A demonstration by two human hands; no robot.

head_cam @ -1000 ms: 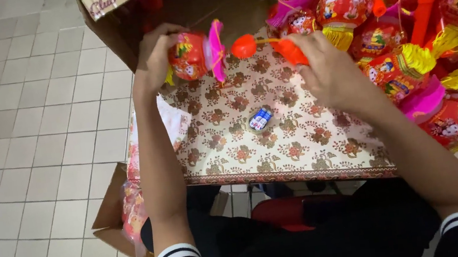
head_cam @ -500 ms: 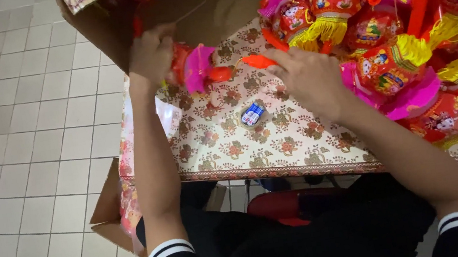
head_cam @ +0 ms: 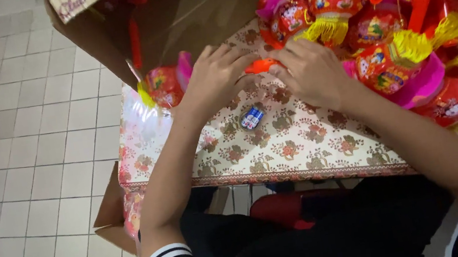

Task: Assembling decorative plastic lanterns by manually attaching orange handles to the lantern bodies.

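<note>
A: What is seen at the far left?

B: A pale tiled floor (head_cam: 22, 145), then a brown cardboard box (head_cam: 177, 16) tipped open towards the desk (head_cam: 302, 142), which is covered in a floral patterned cloth. A red and pink lantern (head_cam: 166, 83) lies at the mouth of the box.

A: And the hands?

B: The left hand (head_cam: 216, 79) and the right hand (head_cam: 313, 72) are brought together near the middle of the desk's far edge. Between them a small orange plastic piece (head_cam: 261, 65) is pinched, one end under each set of fingertips. Both grips are narrow and closed on that piece.

A: How is the piece likely to handle?

B: It is judged to be light, stiff and smooth, so it could slip if pinched only at the tip. Holding by its two ends, as is done here, seems soundest. What part it belongs to cannot be told.

A: What lies nearby?

B: A small blue and white object (head_cam: 251, 117) rests on the cloth just in front of the hands, untouched. To the right a heap of red lanterns (head_cam: 406, 32) with yellow tassels and pink trim is piled; these look thin and easily crushed.
</note>
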